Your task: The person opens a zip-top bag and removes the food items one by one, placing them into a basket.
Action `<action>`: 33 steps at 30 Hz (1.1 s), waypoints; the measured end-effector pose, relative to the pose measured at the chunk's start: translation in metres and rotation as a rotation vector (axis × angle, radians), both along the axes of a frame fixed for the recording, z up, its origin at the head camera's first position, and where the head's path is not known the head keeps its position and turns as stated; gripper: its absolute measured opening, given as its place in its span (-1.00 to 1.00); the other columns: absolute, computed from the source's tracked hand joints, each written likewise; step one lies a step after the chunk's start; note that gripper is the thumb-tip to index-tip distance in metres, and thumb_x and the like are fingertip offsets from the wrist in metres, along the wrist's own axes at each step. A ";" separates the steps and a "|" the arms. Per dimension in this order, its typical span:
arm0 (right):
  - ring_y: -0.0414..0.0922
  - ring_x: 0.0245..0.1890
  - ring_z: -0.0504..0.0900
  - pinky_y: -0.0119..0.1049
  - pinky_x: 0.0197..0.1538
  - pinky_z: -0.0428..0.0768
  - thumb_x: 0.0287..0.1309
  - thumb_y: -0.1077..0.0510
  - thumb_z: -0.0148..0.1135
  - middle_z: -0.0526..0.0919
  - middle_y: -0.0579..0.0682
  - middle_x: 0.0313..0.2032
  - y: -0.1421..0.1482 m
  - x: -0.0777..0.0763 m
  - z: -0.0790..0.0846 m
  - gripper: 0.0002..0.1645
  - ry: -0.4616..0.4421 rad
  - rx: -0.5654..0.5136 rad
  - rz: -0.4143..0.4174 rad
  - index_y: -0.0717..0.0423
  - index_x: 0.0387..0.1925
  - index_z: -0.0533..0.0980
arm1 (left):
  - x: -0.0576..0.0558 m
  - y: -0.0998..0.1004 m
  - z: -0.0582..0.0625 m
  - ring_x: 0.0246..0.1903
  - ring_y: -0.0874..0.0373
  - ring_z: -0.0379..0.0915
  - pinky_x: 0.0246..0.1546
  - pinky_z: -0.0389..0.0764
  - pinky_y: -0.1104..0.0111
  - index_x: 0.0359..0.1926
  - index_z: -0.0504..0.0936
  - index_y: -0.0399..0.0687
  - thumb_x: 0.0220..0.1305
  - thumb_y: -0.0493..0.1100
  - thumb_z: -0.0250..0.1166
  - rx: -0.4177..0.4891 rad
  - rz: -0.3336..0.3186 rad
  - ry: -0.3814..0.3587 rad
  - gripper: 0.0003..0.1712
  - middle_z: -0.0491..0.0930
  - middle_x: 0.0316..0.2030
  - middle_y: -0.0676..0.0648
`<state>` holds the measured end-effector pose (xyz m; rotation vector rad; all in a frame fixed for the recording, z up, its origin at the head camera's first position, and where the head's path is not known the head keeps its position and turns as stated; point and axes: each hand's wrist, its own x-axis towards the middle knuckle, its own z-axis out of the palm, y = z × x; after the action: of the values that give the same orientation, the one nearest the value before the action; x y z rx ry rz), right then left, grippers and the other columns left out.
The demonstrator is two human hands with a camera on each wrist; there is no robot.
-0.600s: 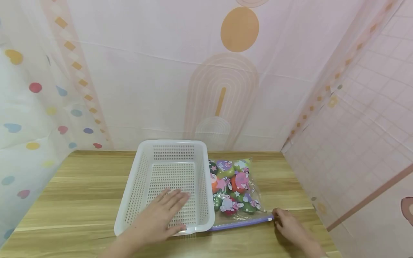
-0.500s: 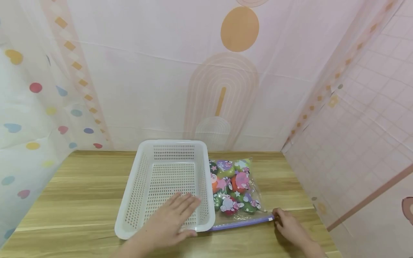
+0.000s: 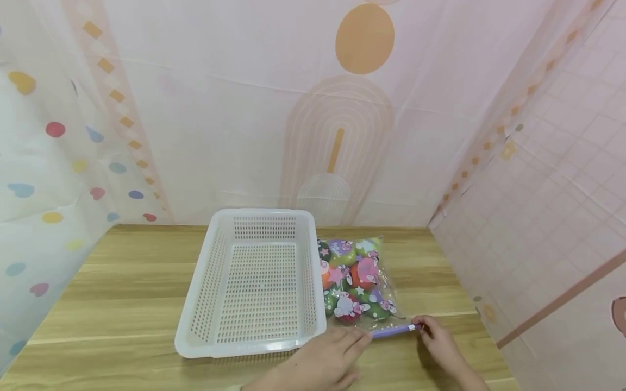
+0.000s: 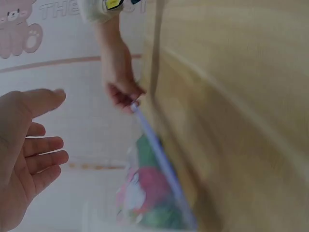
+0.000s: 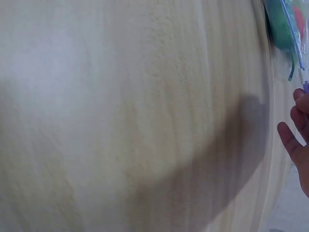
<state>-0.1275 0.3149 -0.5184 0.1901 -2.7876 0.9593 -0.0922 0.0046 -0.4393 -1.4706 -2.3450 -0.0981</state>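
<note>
A clear printed zip bag [image 3: 359, 279] lies on the table, with rounded green, red and orange things inside. Its purple zip edge [image 3: 393, 330] runs along the near side. My right hand [image 3: 440, 342] pinches the right end of that edge, as the left wrist view also shows. My left hand [image 3: 320, 361] hovers in front of the bag's near left part and hides some of the zip edge. In the left wrist view its fingers [image 4: 46, 162] and thumb are apart, with nothing between them. A white perforated basket [image 3: 193, 282] stands left of the bag, bare inside.
The wooden table [image 3: 112, 304] reaches back to a patterned curtain [image 3: 220, 136]. Curtains also close off the left and right sides. The basket's right wall stands right beside the bag and overlaps its left side in the head view.
My left hand has left the basket's near rim and moved right, in front of the bag's zip edge. My right hand keeps its pinch; the zip edge's right end has shifted slightly.
</note>
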 end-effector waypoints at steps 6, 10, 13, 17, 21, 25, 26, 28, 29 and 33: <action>-0.20 -0.26 0.59 -0.30 -0.18 0.61 -0.11 0.52 0.27 0.64 -0.02 -0.31 -0.001 0.003 -0.002 -0.73 0.102 -0.034 -0.025 0.18 -0.35 0.60 | -0.002 0.027 -0.015 0.15 0.10 0.37 0.10 0.45 0.29 0.28 0.32 -0.22 0.30 0.07 0.13 0.059 0.093 -0.250 -0.35 0.44 0.17 -0.11; -0.23 -0.30 0.58 -0.35 -0.24 0.61 -0.05 0.45 0.28 0.66 0.01 -0.33 -0.002 0.003 -0.001 -0.80 0.119 -0.071 -0.049 0.20 -0.35 0.61 | -0.006 0.047 -0.024 0.13 0.09 0.40 0.11 0.44 0.29 0.21 0.40 -0.19 0.26 0.01 0.18 0.151 0.184 -0.368 -0.42 0.48 0.13 -0.09; -0.18 -0.31 0.60 -0.40 -0.26 0.60 -0.01 0.41 0.28 0.67 0.04 -0.34 -0.004 0.003 0.002 -0.86 0.138 -0.086 -0.071 0.21 -0.35 0.61 | -0.010 0.061 -0.030 0.09 0.08 0.43 0.09 0.45 0.32 0.14 0.48 -0.19 0.20 -0.06 0.24 0.246 0.239 -0.443 -0.49 0.51 0.08 -0.09; -0.26 -0.30 0.57 -0.61 -0.22 0.51 0.04 0.42 0.24 0.62 0.05 -0.35 -0.006 0.003 0.005 -0.92 0.203 -0.113 -0.080 0.27 -0.36 0.57 | -0.016 0.074 -0.033 0.02 0.08 0.47 0.02 0.50 0.36 0.09 0.52 -0.20 0.13 -0.15 0.28 0.369 0.293 -0.544 -0.53 0.55 0.02 -0.11; -0.33 -0.26 0.49 -0.76 -0.11 0.38 0.12 0.46 0.13 0.52 0.12 -0.30 -0.010 0.001 0.009 -0.93 0.272 -0.199 -0.062 0.34 -0.33 0.49 | -0.025 0.081 -0.030 -0.03 0.11 0.50 -0.02 0.52 0.38 0.06 0.53 -0.18 0.14 -0.15 0.29 0.423 0.317 -0.536 -0.56 0.57 -0.02 -0.08; -0.38 -0.17 0.49 -0.75 -0.04 0.34 0.11 0.53 0.07 0.53 0.23 -0.22 -0.018 -0.002 0.018 -0.88 0.314 -0.337 -0.039 0.37 -0.31 0.46 | -0.035 0.086 -0.028 -0.08 0.15 0.53 -0.08 0.54 0.43 0.04 0.56 -0.15 0.17 -0.13 0.28 0.430 0.319 -0.499 -0.59 0.60 -0.08 -0.04; -0.39 -0.14 0.49 -0.75 -0.01 0.33 0.10 0.55 0.06 0.53 0.27 -0.21 -0.023 0.000 0.023 -0.87 0.323 -0.353 -0.026 0.39 -0.31 0.45 | -0.037 0.088 -0.027 -0.09 0.16 0.53 -0.09 0.55 0.44 0.03 0.56 -0.15 0.18 -0.12 0.28 0.426 0.318 -0.493 -0.60 0.60 -0.09 -0.03; -0.46 -0.10 0.48 -0.72 0.01 0.34 0.07 0.59 0.04 0.52 0.34 -0.19 -0.031 0.002 0.034 -0.85 0.327 -0.403 -0.002 0.43 -0.30 0.43 | -0.042 0.091 -0.025 -0.12 0.19 0.54 -0.13 0.55 0.47 0.02 0.58 -0.12 0.20 -0.09 0.27 0.420 0.317 -0.485 -0.62 0.62 -0.12 -0.01; -0.45 -0.09 0.48 -0.70 0.01 0.35 0.07 0.60 0.03 0.53 0.33 -0.19 -0.035 0.003 0.039 -0.84 0.325 -0.420 0.006 0.44 -0.29 0.42 | -0.044 0.094 -0.024 -0.14 0.21 0.54 -0.15 0.55 0.49 -0.01 0.59 -0.11 0.21 -0.08 0.26 0.415 0.315 -0.473 -0.65 0.62 -0.14 0.01; -0.40 -0.12 0.52 -0.67 -0.02 0.41 0.10 0.57 0.03 0.56 0.29 -0.22 -0.046 0.004 0.051 -0.86 0.306 -0.493 -0.004 0.45 -0.27 0.43 | -0.053 0.102 -0.019 -0.29 0.28 0.54 -0.31 0.54 0.56 -0.10 0.63 -0.08 0.22 -0.06 0.25 0.419 0.319 -0.414 -0.72 0.62 -0.25 0.04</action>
<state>-0.1238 0.2687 -0.4677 0.2333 -2.2018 1.4401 -0.1454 0.1067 -0.4580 -0.9288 -2.6270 -0.8220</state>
